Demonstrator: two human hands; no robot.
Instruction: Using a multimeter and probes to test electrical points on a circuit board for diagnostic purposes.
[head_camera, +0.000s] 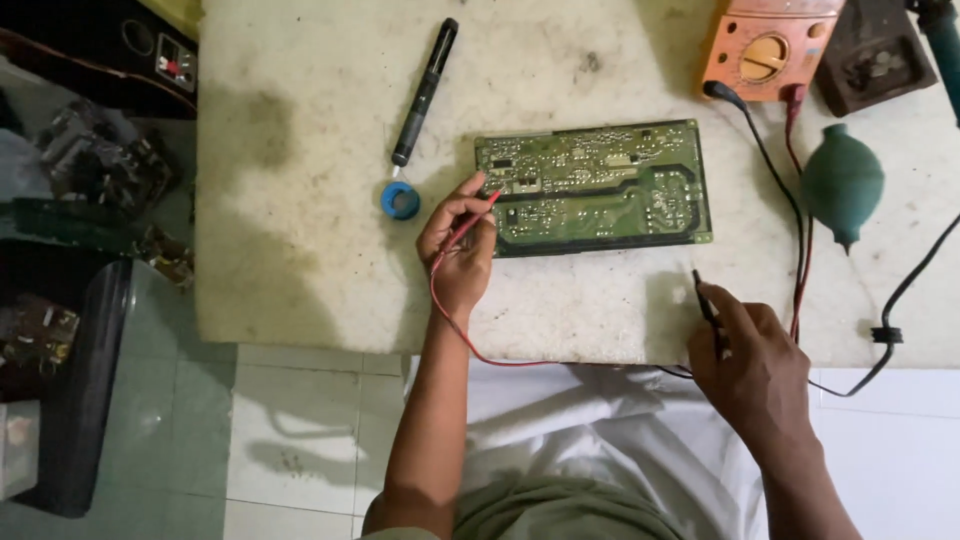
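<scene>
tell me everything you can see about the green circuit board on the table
The circuit board is a green rectangle lying flat on the pale, stained table, long side across the view. Its solder side faces up, dotted with small silvery joints, with a dark curving line running through the middle. The left hand rests at its left edge, touching a red probe to it. The right hand holds a black probe off the board, below its right corner.

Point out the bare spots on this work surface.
Widest bare patch: left of the desoldering pump and blue roll. A smaller strip lies below the circuit board, between both hands. Top right is crowded: multimeter, leads, green bulb blower.
</scene>
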